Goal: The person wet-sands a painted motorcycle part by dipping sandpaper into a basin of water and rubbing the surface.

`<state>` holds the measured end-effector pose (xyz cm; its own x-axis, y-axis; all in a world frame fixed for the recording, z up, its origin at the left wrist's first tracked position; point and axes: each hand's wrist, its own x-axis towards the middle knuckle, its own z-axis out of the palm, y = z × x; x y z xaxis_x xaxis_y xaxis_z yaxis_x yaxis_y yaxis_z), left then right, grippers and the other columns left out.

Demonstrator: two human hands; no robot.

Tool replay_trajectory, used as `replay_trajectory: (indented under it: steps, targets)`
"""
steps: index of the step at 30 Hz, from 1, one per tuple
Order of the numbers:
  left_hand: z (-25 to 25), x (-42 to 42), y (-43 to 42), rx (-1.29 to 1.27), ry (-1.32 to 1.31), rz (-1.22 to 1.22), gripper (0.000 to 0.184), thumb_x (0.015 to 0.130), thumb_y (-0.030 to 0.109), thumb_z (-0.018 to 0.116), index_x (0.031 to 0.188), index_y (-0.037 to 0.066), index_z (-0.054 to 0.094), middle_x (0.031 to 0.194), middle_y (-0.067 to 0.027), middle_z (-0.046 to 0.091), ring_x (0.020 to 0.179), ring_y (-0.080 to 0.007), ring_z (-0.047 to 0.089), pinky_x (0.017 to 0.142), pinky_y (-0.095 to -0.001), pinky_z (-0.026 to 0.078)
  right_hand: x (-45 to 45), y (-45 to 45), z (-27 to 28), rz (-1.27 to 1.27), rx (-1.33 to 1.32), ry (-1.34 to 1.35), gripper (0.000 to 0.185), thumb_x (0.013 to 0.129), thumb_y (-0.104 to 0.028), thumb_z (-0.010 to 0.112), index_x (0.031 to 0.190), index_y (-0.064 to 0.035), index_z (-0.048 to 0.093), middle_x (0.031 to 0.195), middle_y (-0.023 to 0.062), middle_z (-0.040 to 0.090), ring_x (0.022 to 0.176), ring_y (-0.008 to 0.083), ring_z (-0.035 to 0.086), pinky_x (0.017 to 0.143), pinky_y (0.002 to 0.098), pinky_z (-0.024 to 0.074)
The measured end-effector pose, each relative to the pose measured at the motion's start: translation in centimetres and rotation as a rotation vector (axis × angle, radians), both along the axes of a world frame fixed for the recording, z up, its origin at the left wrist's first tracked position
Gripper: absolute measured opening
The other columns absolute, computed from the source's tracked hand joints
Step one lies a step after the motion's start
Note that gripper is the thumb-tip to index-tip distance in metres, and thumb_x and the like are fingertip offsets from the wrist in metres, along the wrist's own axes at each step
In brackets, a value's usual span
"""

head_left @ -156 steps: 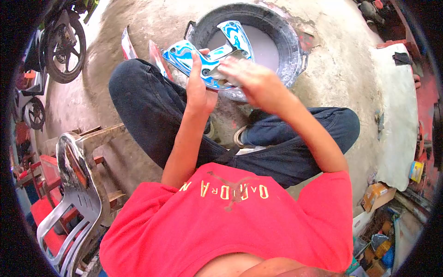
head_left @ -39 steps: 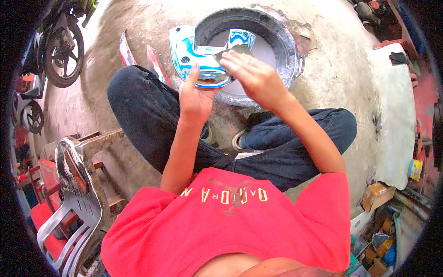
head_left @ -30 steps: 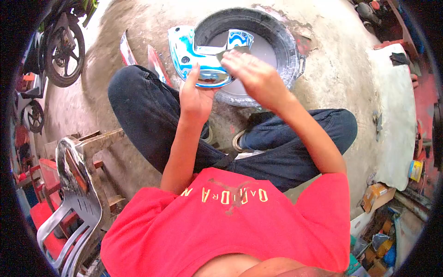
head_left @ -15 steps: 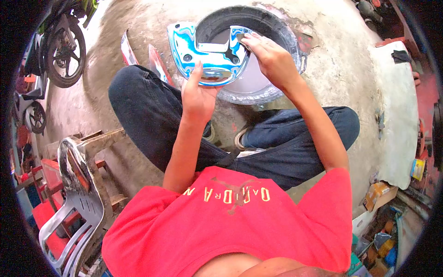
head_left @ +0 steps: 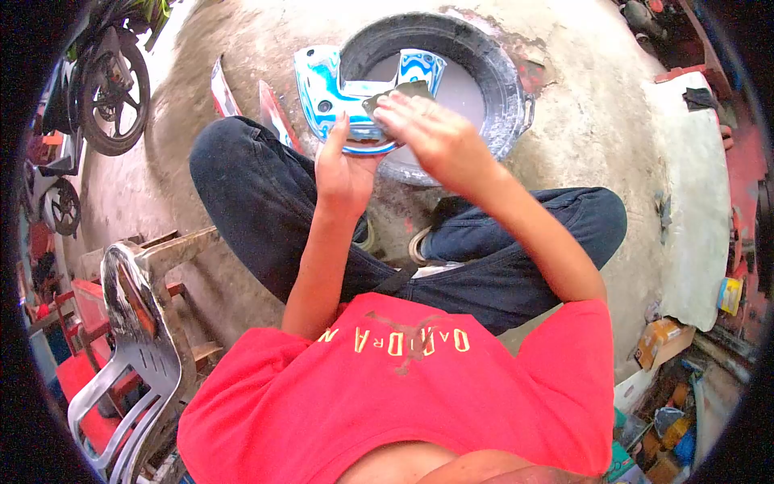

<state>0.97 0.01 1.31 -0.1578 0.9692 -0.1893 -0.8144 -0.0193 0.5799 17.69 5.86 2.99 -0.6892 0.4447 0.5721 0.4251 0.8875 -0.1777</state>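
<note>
A U-shaped panel (head_left: 317, 81), patchy blue and white with screw holes, is held up over the near left side of a round black basin (head_left: 504, 85). My left hand (head_left: 345, 169) grips its lower edge, thumb on the face and fingers hidden beneath. My right hand (head_left: 435, 137) presses a dark piece of sandpaper (head_left: 414, 89) against the panel's lower right part, covering that area. Cloudy greyish liquid (head_left: 461, 89) lies in the basin.
Two red-and-white panel pieces (head_left: 276, 113) rest on the concrete floor left of the basin. A grey plastic chair (head_left: 149, 355) stands at lower left, with a motorcycle wheel (head_left: 117, 93) beyond. At right are a pale sheet (head_left: 689, 202) and a cardboard box (head_left: 663, 342).
My right hand has slid the sandpaper left and toward me, from the panel's upper right arm to its lower right part. The left hand keeps its grip as the panel shifts slightly.
</note>
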Motion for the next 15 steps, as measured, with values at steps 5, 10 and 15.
replay_trajectory:
  steps: [5, 10, 15]
  targets:
    - [0.5, 0.5, -0.1, -0.013, 0.068, 0.010, 0.037, 0.106, 0.026, 0.046, 0.133, 0.001, 0.050, 0.129, -0.0173, 0.061, 0.118, -0.0308, 0.062, 0.099, -0.0540, 0.051, 1.8, 3.7, -1.6, -0.149, 0.016, -0.037, 0.037, 0.087, -0.003, 0.056, 0.123, -0.0032, 0.065, 0.126, 0.0144, 0.067, 0.122, 0.0275, 0.063, 0.106, 0.0405, 0.0492]
    - [0.3, 0.3, -0.1, -0.007, 0.054, 0.032, 0.036, 0.106, 0.025, 0.046, 0.133, 0.001, 0.050, 0.128, -0.0172, 0.061, 0.116, -0.0308, 0.063, 0.097, -0.0517, 0.053, 0.4, 1.1, -0.1, -0.020, 0.012, 0.027, 0.035, 0.088, -0.005, 0.057, 0.121, -0.0032, 0.066, 0.125, 0.0146, 0.068, 0.119, 0.0283, 0.065, 0.103, 0.0401, 0.0510]
    - [0.6, 0.4, -0.2, -0.040, 0.035, 0.015, 0.036, 0.106, 0.025, 0.046, 0.133, 0.002, 0.050, 0.127, -0.0168, 0.062, 0.118, -0.0313, 0.062, 0.099, -0.0533, 0.051, 1.9, 3.7, -1.4, -0.157, 0.020, 0.001, 0.037, 0.087, -0.002, 0.057, 0.123, -0.0032, 0.065, 0.125, 0.0155, 0.068, 0.121, 0.0302, 0.063, 0.105, 0.0406, 0.0492]
